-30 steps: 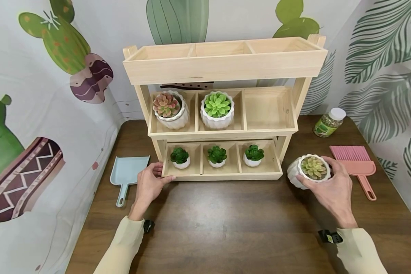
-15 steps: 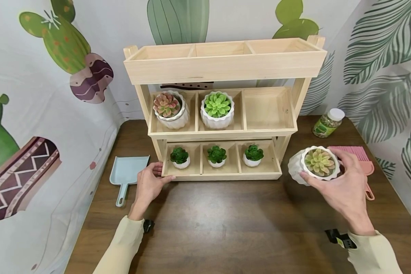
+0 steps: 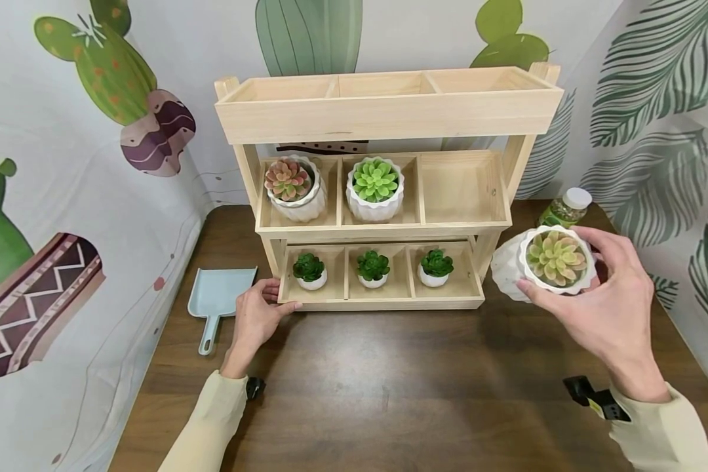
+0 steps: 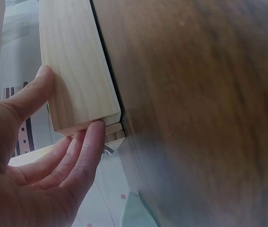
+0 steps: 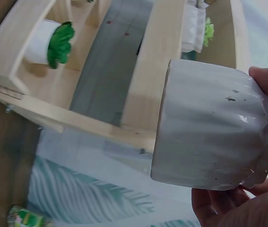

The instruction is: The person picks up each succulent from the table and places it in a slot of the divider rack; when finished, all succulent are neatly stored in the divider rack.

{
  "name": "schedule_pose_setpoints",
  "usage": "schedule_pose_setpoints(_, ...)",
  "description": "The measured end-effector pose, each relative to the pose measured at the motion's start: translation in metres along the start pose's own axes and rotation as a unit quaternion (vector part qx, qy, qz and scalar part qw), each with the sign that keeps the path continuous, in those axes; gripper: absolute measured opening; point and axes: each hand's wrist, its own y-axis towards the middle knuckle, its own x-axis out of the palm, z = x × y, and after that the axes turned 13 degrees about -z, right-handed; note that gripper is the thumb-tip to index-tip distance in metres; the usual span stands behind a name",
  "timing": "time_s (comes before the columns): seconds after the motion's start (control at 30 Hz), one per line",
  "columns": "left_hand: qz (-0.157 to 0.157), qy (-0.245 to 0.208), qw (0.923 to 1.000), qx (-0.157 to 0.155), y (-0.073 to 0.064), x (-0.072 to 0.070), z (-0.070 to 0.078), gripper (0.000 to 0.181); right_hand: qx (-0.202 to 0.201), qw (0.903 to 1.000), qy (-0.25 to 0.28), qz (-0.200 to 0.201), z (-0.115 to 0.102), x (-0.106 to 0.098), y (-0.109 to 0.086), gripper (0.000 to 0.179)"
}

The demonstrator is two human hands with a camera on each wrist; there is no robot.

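Note:
My right hand (image 3: 616, 301) holds a white scalloped pot with a yellow-green succulent (image 3: 557, 257) by its rim, lifted above the table at the stand's right. From the right wrist view, the pot (image 5: 214, 125) is tilted, its smooth side towards the camera. A three-tier wooden plant stand (image 3: 383, 118) stands at the back. My left hand (image 3: 259, 318) grips the left front corner of its bottom tray, thumb on the front board and fingers at the end. On the middle tier sit a reddish succulent (image 3: 287, 180) and a bright green one (image 3: 375, 180), each in a white pot.
Small dark green succulents (image 3: 373, 265) in white pots occupy the bottom tier's compartments. A light blue dustpan (image 3: 221, 295) lies left of the stand. Behind the raised pot stands a white-capped jar (image 3: 569, 206). The right hand and pot mostly hide a pink brush.
My right hand has lifted the potted succulent off the table and moved it up and slightly right, tilting it. My left hand has stayed on the tray corner.

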Motion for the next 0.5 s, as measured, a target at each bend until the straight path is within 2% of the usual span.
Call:
schedule_pose_setpoints(0.33, 0.001, 0.002, 1.0, 0.002, 0.0, 0.0, -0.001, 0.062, -0.057, 0.9983, 0.008, -0.01, -0.021, 0.004, 0.032, 0.093)
schedule_pose_setpoints(0.5, 0.002, 0.002, 1.0, 0.001, 0.0, 0.001, -0.001, 0.062, -0.058, 0.9981, 0.013, -0.015, -0.029, 0.011, 0.05, 0.09)
